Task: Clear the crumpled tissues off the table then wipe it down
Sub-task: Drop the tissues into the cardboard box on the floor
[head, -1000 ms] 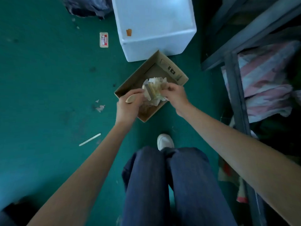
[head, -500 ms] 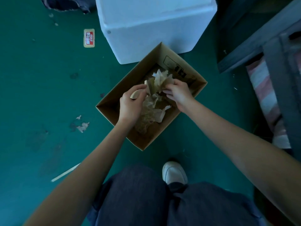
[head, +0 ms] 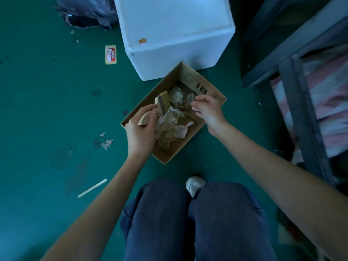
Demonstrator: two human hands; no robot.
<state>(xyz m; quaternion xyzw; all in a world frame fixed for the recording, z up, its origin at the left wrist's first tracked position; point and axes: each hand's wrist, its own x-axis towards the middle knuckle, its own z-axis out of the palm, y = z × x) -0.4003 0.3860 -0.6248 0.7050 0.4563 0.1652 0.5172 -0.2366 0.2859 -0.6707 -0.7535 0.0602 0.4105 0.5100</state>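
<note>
The right hand (head: pixel 208 112) is no longer pinching the wad of tissue it was gripping half a second ago; its fingers are now hanging loosely curled and holding nothing, hovering over the far right side of the cardboard box (head: pixel 216 91). The crumpled tissues (head: pixel 172 121) are lying inside the box, a thin, wrinkled, translucent heap with pale torn edges. The left hand (head: pixel 140 130) is reaching in over the box's left wall, its fingers curling round a pale curved wooden handle (head: pixel 144 119) whose far end is carrying a flat tan block with a dark stripe; what the tool is cannot be told. The two hands are well apart. The box is brown, open-topped and square-cornered, sitting on the dull green floor (head: pixel 47 110) just beside a smooth white foam box (head: pixel 175 32). A pale flat stick (head: pixel 92 188) is lying on the floor at left.
</note>
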